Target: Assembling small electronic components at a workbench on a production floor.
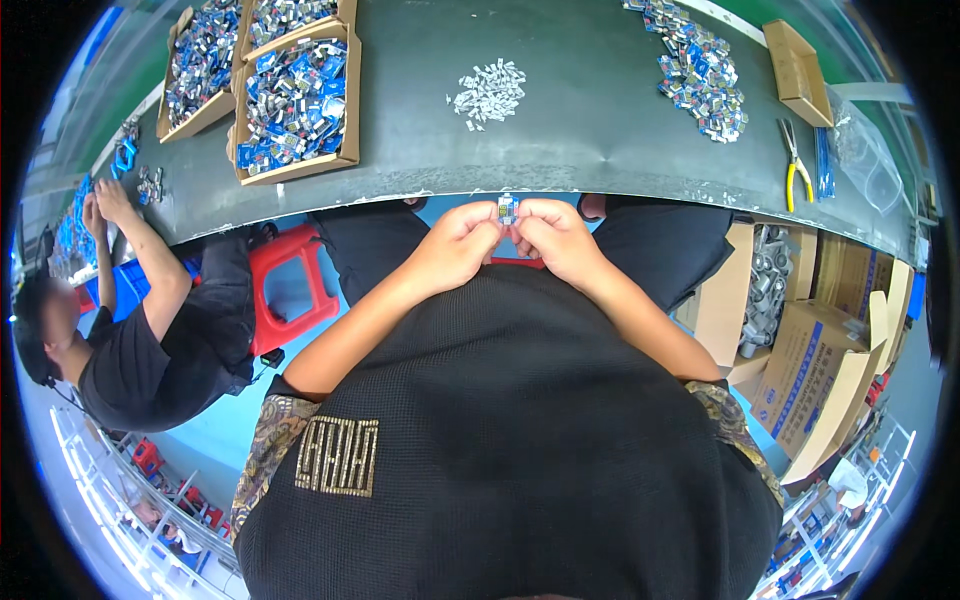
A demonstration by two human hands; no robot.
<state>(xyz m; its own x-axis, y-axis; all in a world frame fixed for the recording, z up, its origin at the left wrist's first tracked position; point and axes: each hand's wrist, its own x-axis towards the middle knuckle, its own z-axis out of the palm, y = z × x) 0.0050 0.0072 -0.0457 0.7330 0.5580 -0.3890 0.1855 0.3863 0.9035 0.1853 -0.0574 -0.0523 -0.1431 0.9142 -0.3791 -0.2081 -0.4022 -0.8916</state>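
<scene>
Fingers: bent and drawn close together at the tips, the small blue-and-silver piece (508, 210) being pinched from its left side by the left hand (465, 242) and from its right by the right hand (553, 238).
Piece's place: held up between the two hands, just short of the near edge of the dark table (590, 130); no other support was seen under it.
Weight: judged to be very light, as only fingertips were used.
Stiffness: judged to be stiff, with little give expected; whether metal or plastic was used could not be told.
Slip: smooth faces were suspected, so a slide could be caused by a loose pinch.
Fragility: small parts might be bent or marked if squeezed hard.
Best hold: the two side edges, where the face is left uncovered.
Pieces in hand: one was counted.
Heaps ahead: two were counted, a pale heap (490, 93) and a blue-and-silver heap (700, 85); their pieces were too overlapped to be counted.
Filled cardboard trays: three were counted at the left, the front tray (353, 105) being seen most fully.
Yellow-handled pliers (798, 180): one pair was counted, laid at the right.
</scene>
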